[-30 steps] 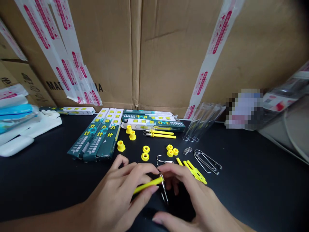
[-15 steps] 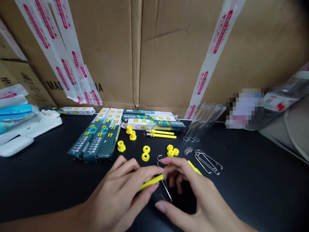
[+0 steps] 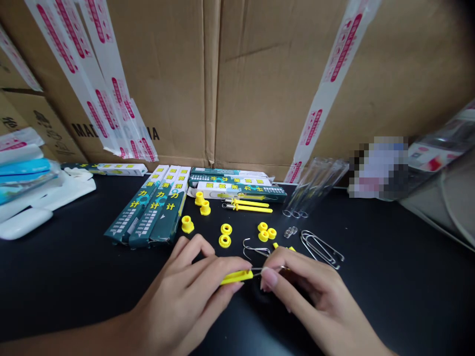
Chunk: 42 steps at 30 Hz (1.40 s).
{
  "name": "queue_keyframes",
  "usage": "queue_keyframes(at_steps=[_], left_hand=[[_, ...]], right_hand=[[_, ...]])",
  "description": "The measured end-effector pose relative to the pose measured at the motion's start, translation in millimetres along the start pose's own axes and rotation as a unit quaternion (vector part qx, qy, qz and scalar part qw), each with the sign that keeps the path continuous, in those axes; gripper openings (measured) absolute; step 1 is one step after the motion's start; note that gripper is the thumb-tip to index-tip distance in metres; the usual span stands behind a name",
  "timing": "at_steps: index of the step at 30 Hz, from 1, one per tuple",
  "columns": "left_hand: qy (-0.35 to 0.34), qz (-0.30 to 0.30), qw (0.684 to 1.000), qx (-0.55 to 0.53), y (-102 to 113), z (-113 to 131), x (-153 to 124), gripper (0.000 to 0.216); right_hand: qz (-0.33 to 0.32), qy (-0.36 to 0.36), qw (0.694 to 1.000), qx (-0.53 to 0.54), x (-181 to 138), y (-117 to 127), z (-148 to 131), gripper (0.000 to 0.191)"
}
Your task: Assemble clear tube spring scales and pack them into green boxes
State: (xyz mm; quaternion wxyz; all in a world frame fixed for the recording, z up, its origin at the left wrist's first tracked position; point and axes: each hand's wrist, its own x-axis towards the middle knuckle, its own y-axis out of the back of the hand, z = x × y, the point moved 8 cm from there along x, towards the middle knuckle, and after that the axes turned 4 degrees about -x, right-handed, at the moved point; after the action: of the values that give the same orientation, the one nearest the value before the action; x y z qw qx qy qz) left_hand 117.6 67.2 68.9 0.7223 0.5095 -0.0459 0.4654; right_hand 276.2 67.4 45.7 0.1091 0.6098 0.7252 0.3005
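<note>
Just beyond the hands lie small metal hooks, yellow rings and bent wire loops, with printed boxes and clear tubes farther back; the right hand partly hides other yellow strips. The left hand pinches a yellow plastic strip between thumb and fingers. The right thumb and forefinger are closed on a metal wire at the strip's end. Both hands face each other, low over the black tabletop, fingers bent.
</note>
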Motion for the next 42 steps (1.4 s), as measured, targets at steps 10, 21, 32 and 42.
queue_keyframes(at_steps=[10,21,32,42], left_hand=[[-0.017,0.011,1.000,-0.015,2,1,1,0.029],[-0.091,0.064,0.994,0.015,5,25,-6,0.023],[-0.176,0.012,0.984,0.009,-4,38,-17,0.028],[-0.067,-0.025,0.995,-0.066,2,17,2,0.025]], right_hand=[[-0.012,-0.004,0.999,-0.036,-1,-3,4,0.044],[-0.147,-0.125,0.973,0.125,-3,-32,13,0.066],[-0.190,-0.136,0.950,0.206,-3,-42,3,0.052],[-0.149,-0.197,0.938,0.243,-2,-39,18,0.051]])
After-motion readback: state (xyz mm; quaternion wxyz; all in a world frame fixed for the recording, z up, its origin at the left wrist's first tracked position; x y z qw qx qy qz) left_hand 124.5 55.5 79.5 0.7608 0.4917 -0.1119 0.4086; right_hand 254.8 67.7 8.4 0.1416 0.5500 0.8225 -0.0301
